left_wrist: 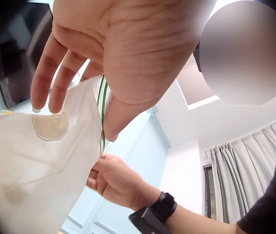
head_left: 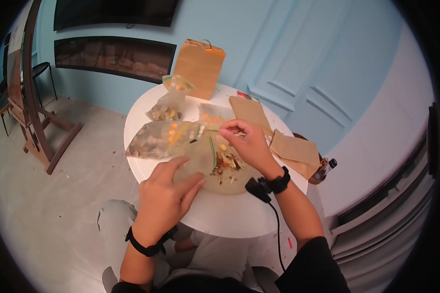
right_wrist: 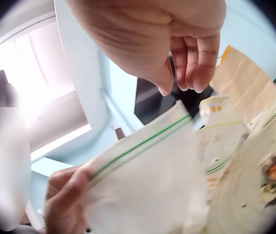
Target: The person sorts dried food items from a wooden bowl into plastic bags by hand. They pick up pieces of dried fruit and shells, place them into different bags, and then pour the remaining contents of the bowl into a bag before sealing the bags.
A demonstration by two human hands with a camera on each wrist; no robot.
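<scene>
Head view: a white table (head_left: 215, 217) carries a round pale plate (head_left: 242, 186) at its middle, with mixed scraps (head_left: 227, 166) on the plate. A translucent zip bag (head_left: 213, 152) stands between the hands, over the plate's left side. Filled pouches (head_left: 151, 139) lie by the table's left edge, a paper carrier (head_left: 196, 68) stands at the far edge, and folded brown paper (head_left: 293, 152) sits toward the right edge. The left hand (head_left: 164, 190) is at the bag's near side; the right hand (head_left: 248, 141) is by its far corner. Left wrist view: the left thumb and fingers lie on opposite sides of the bag's mouth, beside the green seal. Right wrist view: the left hand grips one end of the seal; the right thumb and fingertips are slightly apart above the opposite corner, and contact there cannot be confirmed. In my judgement, sound handling calls for one lip pinched on each side of the seal, an even pull along it, and the bag kept upright and off the scraps
</scene>
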